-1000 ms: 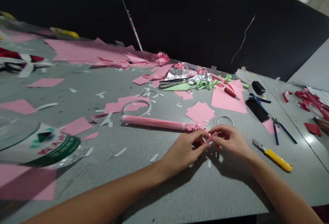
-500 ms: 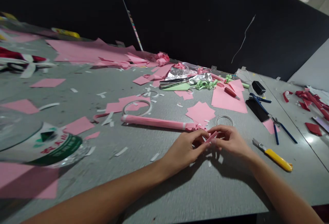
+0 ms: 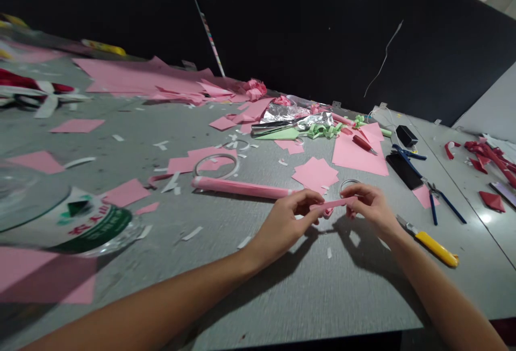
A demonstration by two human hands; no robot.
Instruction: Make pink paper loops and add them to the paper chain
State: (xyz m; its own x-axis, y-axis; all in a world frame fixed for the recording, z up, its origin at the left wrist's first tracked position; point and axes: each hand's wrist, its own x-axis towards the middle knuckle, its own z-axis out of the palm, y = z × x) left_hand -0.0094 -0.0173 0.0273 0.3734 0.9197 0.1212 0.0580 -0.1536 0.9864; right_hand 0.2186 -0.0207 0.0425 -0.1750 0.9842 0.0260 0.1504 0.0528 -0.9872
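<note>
Between both hands stretches a narrow pink paper strip (image 3: 337, 203). My left hand (image 3: 292, 214) pinches its left end, with a small curl of pink paper beneath the fingertips. The strip's other end is pinched in my right hand (image 3: 368, 207). A long pink paper-wrapped roll (image 3: 242, 187) lies on the table, its right end hidden behind my left hand. Beyond it sits a tape roll (image 3: 216, 165). Another ring (image 3: 350, 183) shows partly behind my right hand. Star-like stacked pink paper squares (image 3: 315, 173) lie beyond the hands.
A yellow utility knife (image 3: 437, 249) lies right of my right hand, near blue-handled pliers (image 3: 445, 203) and a black phone (image 3: 404, 171). A large plastic bottle (image 3: 80, 222) lies at left. Foil (image 3: 284, 113), green curled paper (image 3: 324, 130) and a red-handled tool (image 3: 364, 144) are farther back.
My hands have drawn apart, my right hand shifting to the right, so a longer length of the pink strip shows between them.
</note>
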